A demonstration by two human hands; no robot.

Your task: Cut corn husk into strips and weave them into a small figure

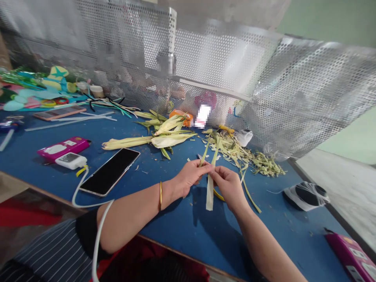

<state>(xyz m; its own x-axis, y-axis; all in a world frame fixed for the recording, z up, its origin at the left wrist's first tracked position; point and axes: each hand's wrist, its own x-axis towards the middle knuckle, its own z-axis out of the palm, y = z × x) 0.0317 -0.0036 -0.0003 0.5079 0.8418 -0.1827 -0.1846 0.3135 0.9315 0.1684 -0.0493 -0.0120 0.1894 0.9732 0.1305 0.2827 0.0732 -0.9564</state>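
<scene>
Both hands meet over the blue table. Thumb and fingers of my left hand (194,174) are pinched together on a thin green corn husk strip that sticks up from them. My right hand (229,186) also pinches, its fingertips touching those of the left, on a pale corn husk strip (209,195) whose wide end hangs down. Under the hands lies a tool with a yellow loop handle (218,194), probably scissors, mostly hidden. Beyond them is a bunch of corn husks (173,137). A heap of husk scraps (232,149) lies to its right.
A phone (110,172) and a magenta box (64,149) with a white device lie left; a white cable crosses my left forearm. A thread-wrapped black object (306,196) and another magenta box (351,254) are at right. A perforated metal screen (217,58) bounds the table's back.
</scene>
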